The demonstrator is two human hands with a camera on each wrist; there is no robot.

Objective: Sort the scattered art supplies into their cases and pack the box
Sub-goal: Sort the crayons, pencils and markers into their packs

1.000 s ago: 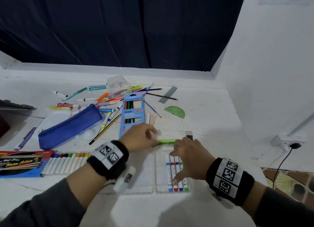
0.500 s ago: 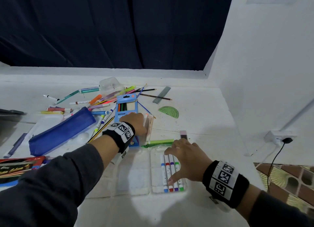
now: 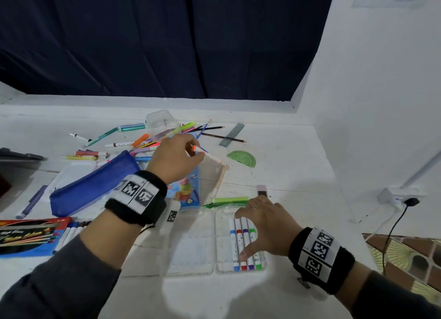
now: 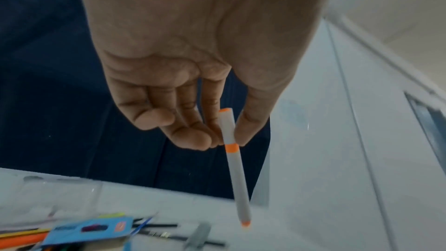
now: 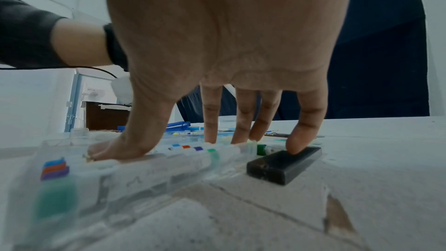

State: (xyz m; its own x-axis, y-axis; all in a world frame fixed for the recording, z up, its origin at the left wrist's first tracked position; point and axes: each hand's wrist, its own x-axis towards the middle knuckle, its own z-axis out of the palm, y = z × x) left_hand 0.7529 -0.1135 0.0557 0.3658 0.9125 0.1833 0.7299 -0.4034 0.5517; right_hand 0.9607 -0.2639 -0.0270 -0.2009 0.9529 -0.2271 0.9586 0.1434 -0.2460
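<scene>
My left hand hovers above the blue pencil box and pinches a white marker with orange bands between thumb and fingertips. In the left wrist view the marker hangs down from the fingers, clear of the table. My right hand rests with straight, spread fingers on the open clear marker case, which holds several markers. In the right wrist view its thumb presses those markers and its little finger touches a black eraser.
A blue zip pouch lies left of the pencil box. Loose markers and pencils are piled behind it. Around them lie a green pen, a green protractor, a grey ruler and a red-and-blue marker pack. A white wall stands at the right.
My left hand left the green pen by the case, reached away over the pencil box, and now holds the orange marker lifted off the table. The right hand stayed on the case.
</scene>
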